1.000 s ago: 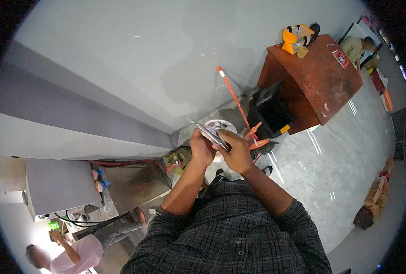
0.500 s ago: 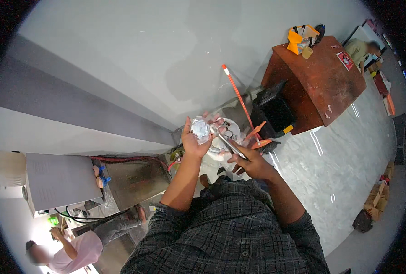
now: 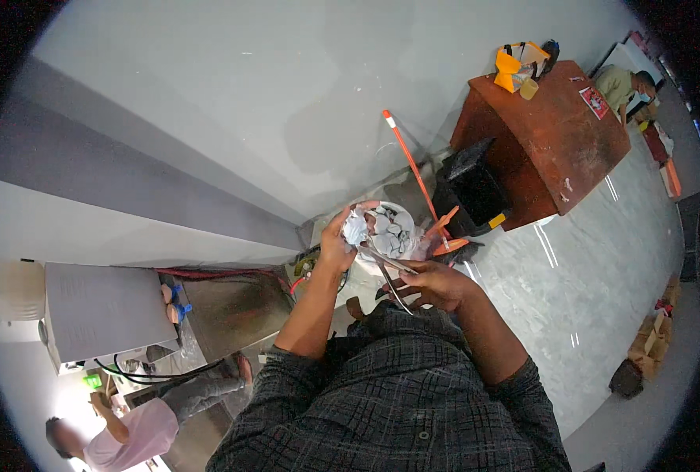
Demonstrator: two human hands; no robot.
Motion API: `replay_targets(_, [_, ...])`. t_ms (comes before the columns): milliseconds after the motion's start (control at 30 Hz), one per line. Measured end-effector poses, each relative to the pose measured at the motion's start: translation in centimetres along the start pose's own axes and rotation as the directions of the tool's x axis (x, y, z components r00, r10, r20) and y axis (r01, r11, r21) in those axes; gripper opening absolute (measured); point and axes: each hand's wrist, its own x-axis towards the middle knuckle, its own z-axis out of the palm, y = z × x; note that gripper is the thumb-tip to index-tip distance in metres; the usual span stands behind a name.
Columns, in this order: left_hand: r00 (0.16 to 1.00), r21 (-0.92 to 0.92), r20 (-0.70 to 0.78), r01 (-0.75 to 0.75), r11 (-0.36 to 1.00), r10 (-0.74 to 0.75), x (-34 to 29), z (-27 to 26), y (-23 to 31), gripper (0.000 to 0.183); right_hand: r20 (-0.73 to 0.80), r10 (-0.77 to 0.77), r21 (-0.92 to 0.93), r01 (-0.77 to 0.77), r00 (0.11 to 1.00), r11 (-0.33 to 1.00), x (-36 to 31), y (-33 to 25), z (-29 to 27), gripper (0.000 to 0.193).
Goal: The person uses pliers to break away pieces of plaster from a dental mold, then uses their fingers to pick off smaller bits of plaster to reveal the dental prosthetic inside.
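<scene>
My left hand (image 3: 337, 250) holds a crumpled white bundle (image 3: 355, 227), its fingers curled round the far side. Whether the bundle is paper or plastic film I cannot make out. Metal tongs (image 3: 385, 259) are in my right hand (image 3: 438, 286), with their two arms spread apart. The tips of the tongs lie close to the left palm, just below the bundle. Beyond both hands stands a round white bucket (image 3: 407, 223) holding several white and dark pieces; the left hand covers part of its rim.
A broom with an orange handle (image 3: 410, 161) leans by the wall. Right of it are a black bin (image 3: 473, 193) and a brown desk (image 3: 558, 145). At left stands a metal-topped counter (image 3: 228, 315), with a person in pink (image 3: 134, 433) beyond; another person (image 3: 617, 86) sits behind the desk.
My left hand and the bundle have shifted slightly right and turned. The tongs have come away from the bundle, spread apart, and moved lower, uncovering more of the bucket.
</scene>
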Motion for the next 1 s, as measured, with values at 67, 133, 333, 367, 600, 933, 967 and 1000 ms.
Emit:
replay_targets(67, [1.000, -0.006, 0.009, -0.011, 1.000, 0.011, 0.1, -0.4, -0.6, 0.056, 0.024, 0.014, 0.027, -0.015, 1.000, 1.000, 0.7, 0.3, -0.4, 0.067])
replay_targets(133, [1.000, -0.022, -0.028, 0.010, 1.000, -0.011, 0.1, -0.9, -0.9, 0.059, -0.002, 0.023, 0.025, -0.022, 1.000, 0.999, 1.4, 0.7, -0.2, 0.065])
replay_targets(333, [0.984, -0.013, -0.177, -0.019, 1.000, 0.017, 0.3, -1.5, -2.1, 0.059, 0.016, -0.008, -0.097, 0.009, 1.000, 0.995, 3.3, 1.6, 0.8, 0.055])
replay_targets(367, [0.979, -0.018, -0.203, -0.038, 0.999, 0.034, 0.4, -1.8, -2.3, 0.058, 0.026, -0.037, -0.142, 0.040, 0.999, 0.989, 3.7, 2.0, 0.8, 0.054])
replay_targets(600, [0.980, -0.134, -0.200, -0.042, 0.990, 0.014, 0.2, -3.0, -3.3, 0.058, 0.066, -0.020, -0.250, 0.036, 0.998, 0.967, 3.2, 2.0, 1.0, 0.055])
replay_targets(933, [0.959, -0.053, -0.280, 0.017, 0.998, -0.032, 0.6, -3.2, -2.5, 0.058, 0.014, -0.166, -0.418, 0.156, 0.986, 0.895, 3.7, 2.6, 0.7, 0.048])
replay_targets(967, [0.960, -0.056, -0.272, 0.052, 0.997, -0.065, 0.4, -3.1, -2.1, 0.058, 0.030, -0.184, -0.411, 0.180, 0.982, 0.893, 3.4, 2.4, 0.7, 0.045])
replay_targets(1000, [0.963, -0.030, -0.263, 0.056, 0.998, -0.062, 0.2, -3.3, -1.8, 0.058, 0.056, -0.159, -0.380, 0.168, 0.986, 0.909, 3.0, 2.0, 0.8, 0.044])
